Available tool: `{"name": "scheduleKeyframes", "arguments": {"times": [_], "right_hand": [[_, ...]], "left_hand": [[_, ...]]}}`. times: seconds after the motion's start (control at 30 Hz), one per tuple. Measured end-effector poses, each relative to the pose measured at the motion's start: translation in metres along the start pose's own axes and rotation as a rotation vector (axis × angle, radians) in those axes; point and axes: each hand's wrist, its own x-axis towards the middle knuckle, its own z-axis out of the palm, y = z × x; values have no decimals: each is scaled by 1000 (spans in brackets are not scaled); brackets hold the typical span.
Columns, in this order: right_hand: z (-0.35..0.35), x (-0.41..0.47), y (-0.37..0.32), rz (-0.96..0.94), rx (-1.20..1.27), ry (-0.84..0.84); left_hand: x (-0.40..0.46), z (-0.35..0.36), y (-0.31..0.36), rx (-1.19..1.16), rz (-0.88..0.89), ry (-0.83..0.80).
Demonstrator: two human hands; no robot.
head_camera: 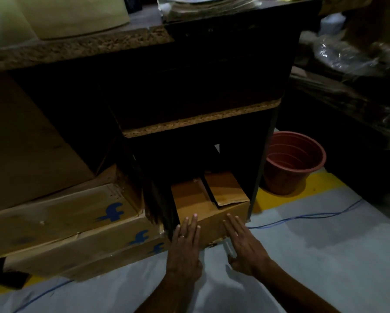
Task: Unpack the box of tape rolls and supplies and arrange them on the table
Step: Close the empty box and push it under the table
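Note:
A brown cardboard box (212, 213) sits on the floor in the bottom opening of a dark cabinet (212, 86), its top flaps folded shut with a gap between them. Its contents are hidden. My left hand (186, 245) reaches toward the box's front face with straight fingers, the fingertips at its front left. My right hand (243, 247) does the same at the front right, fingers straight and spread. Neither hand grips anything. The table top (76, 46) with its speckled edge runs above at the upper left.
Flattened cardboard boxes with blue logos (76, 224) are stacked left of the cabinet under a large carton (26, 143). A red-brown plastic pot (293, 163) stands on the floor to the right. A blue cable (302, 216) trails over the grey floor. Plastic-wrapped clutter (347, 55) fills the right.

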Motion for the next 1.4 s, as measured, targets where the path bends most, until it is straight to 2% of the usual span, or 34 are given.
{"name": "scheduleKeyframes", "arguments": {"times": [0.1,0.27,0.47,0.67,0.8,0.9,1.1,1.4], "right_hand": [[-12,24,-14,-6,-24,-64],[-19,53,-22,41,-52,-154],[-21,56,-22,58,15,-165],[-15,42,-20,88,87,-148],[-22,30,-21,88,106,-117],[-20,18,-19,87,126,-131],[-3,-16,-18,135,151,-230],[6,-66,-33,167,181,-301]], "left_hand": [[14,3,-16,-4,-81,-45],[39,2,-27,-94,-81,-68],[46,-7,-31,6,-86,-89],[17,-3,-4,-276,-52,53],[6,-5,5,-550,-132,25],[-2,1,10,-643,-194,-30],[-24,13,21,-630,-192,-165],[-78,15,35,-598,-123,-179]]}}
